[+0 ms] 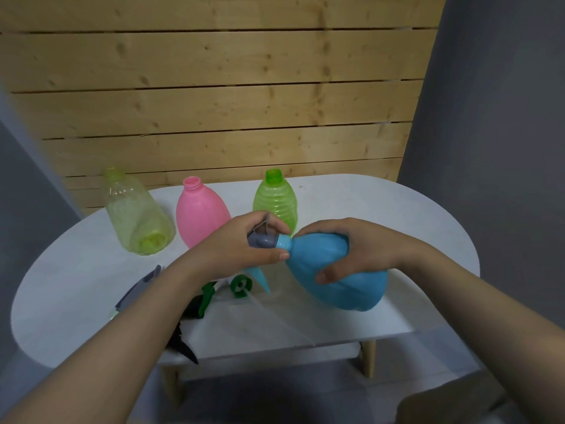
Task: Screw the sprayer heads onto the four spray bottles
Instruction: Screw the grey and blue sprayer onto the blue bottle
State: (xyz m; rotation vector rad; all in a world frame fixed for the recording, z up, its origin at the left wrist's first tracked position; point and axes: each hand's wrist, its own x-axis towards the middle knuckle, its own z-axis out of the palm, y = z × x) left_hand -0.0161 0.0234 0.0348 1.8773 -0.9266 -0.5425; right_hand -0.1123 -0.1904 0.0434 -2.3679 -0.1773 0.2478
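Note:
My right hand [345, 249] holds a blue spray bottle [342, 280] tilted on its side above the white table [397, 215], neck pointing left. My left hand [241, 249] is shut on a grey and blue sprayer head [269, 241] sitting at that neck, its blue trigger hanging down. Behind stand three open bottles without heads: a clear yellow-green one [134, 215], a pink one [198, 212] and a ribbed green one [276, 200]. Loose heads lie on the table under my left forearm: a green one [238, 286], a grey one [137, 292] and a black one [183, 341].
The table is oval with wooden legs [368, 358]. A wooden slat wall [214, 102] rises right behind it, with grey walls on both sides. A clear dip tube [275, 313] runs from the green head across the table's front.

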